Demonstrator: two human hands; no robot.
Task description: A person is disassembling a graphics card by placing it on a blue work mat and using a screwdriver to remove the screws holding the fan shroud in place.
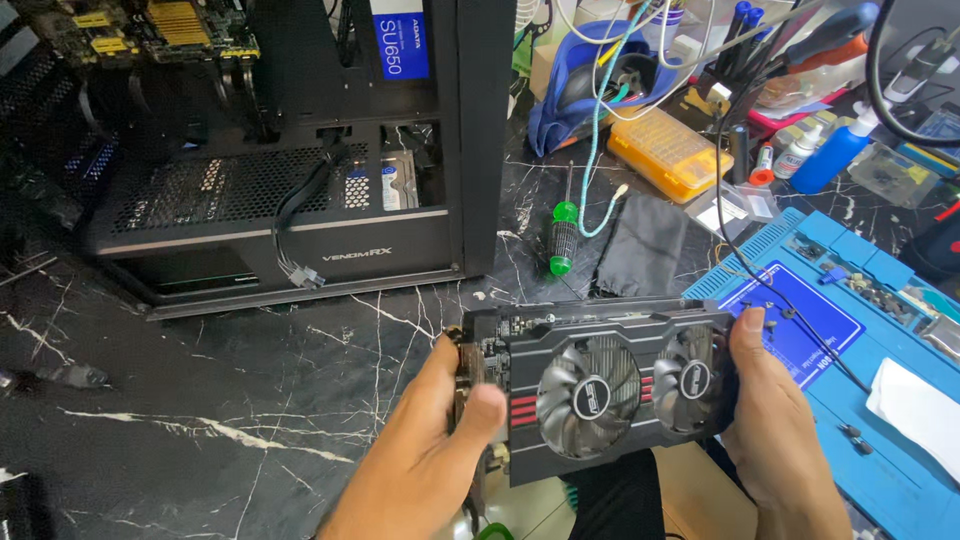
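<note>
Head view: a left hand [440, 440] and a right hand [775, 420] grasp a dual-fan graphics card [600, 385] by its ends, held above the near edge of the black marble table [200, 420] (open computer case [300, 150] far left). A slipping grip could apparently drop it.

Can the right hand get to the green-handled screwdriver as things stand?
Probably not right away. The right hand is clamped on the graphics card, as is the left hand. The green-handled screwdriver lies uncovered on the dark marble table beyond the card, so only the grip blocks it.
</note>
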